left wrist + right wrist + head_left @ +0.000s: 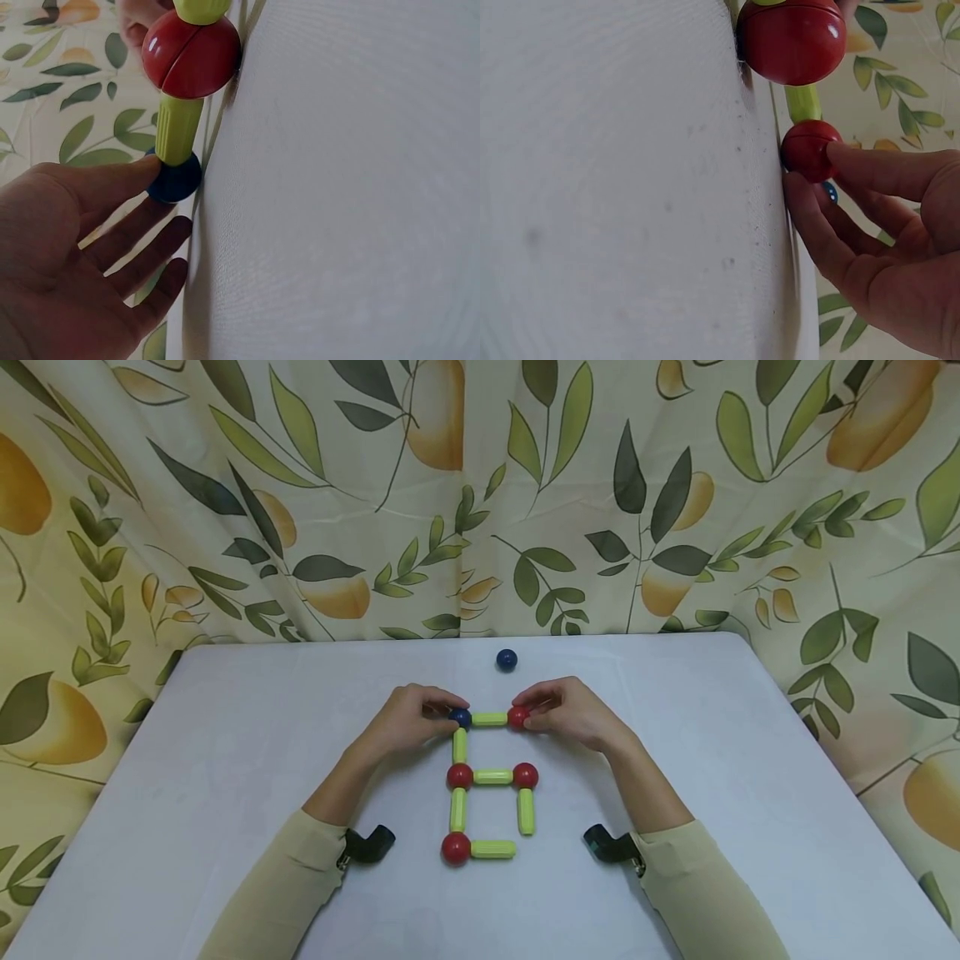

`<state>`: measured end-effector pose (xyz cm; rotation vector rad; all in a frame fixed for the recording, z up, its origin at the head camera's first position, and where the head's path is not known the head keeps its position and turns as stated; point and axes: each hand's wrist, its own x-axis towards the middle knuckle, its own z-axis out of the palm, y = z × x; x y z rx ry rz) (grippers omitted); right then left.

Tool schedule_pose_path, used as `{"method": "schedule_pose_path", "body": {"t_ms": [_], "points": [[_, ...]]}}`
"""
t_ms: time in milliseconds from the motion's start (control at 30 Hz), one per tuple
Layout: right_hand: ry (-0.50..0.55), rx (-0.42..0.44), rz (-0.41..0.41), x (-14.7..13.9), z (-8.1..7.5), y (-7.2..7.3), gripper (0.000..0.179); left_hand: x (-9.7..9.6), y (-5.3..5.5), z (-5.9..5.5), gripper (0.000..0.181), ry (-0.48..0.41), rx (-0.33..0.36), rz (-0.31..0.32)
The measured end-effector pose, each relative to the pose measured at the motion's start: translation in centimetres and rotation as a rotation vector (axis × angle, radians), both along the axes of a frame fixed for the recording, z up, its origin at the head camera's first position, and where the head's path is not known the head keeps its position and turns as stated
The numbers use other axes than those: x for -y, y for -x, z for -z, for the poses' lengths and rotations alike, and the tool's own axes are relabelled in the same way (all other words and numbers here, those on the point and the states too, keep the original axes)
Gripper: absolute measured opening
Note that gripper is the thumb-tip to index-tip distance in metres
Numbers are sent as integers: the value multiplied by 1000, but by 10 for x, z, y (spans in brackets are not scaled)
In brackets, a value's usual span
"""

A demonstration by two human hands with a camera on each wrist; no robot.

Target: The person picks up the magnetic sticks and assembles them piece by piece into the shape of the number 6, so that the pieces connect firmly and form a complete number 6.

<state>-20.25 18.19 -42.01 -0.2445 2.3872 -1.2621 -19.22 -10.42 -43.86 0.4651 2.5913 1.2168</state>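
Note:
On the white table lies a flat figure of red and blue balls joined by yellow-green rods. My left hand (pixel 405 718) pinches the blue ball (pixel 177 180) at its far left corner between thumb and fingers. My right hand (pixel 566 714) pinches the red ball (pixel 810 150) at the far right corner. A short rod (pixel 490 719) lies between these two balls. Nearer me, a middle red ball (pixel 460 776) links by a rod (pixel 492 777) to another red ball (pixel 526 775). The front red ball (pixel 456 849) has a rod (pixel 492 850) pointing right, its right end free.
A loose blue ball (pixel 507 660) sits near the table's back edge, beyond the figure. Behind the table (pixel 225 735) hangs a leaf-and-fruit patterned cloth (pixel 555 527). Black wrist cameras (pixel 369 845) stick out inward from both sleeves.

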Motion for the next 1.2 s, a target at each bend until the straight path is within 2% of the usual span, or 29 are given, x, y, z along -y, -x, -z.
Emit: {"method": "schedule_pose_path", "body": {"t_ms": [267,400,667,933,1200], "points": [[23,10,-16,-2,-1,3,31,0,1,1,29,-1,5,-17],[15,0,16,-2,-4,9,31,0,2,1,28,-2,12,-20],[25,-75,75,7,-11,31,31,0,4,2,28,-1,32,-33],[-1,-78,147,19,-12,55,38,1,1,4,28,-3,39,-54],[14,-97,130,22,-5,71,47,0,2,4,27,-20,40,-53]]}}
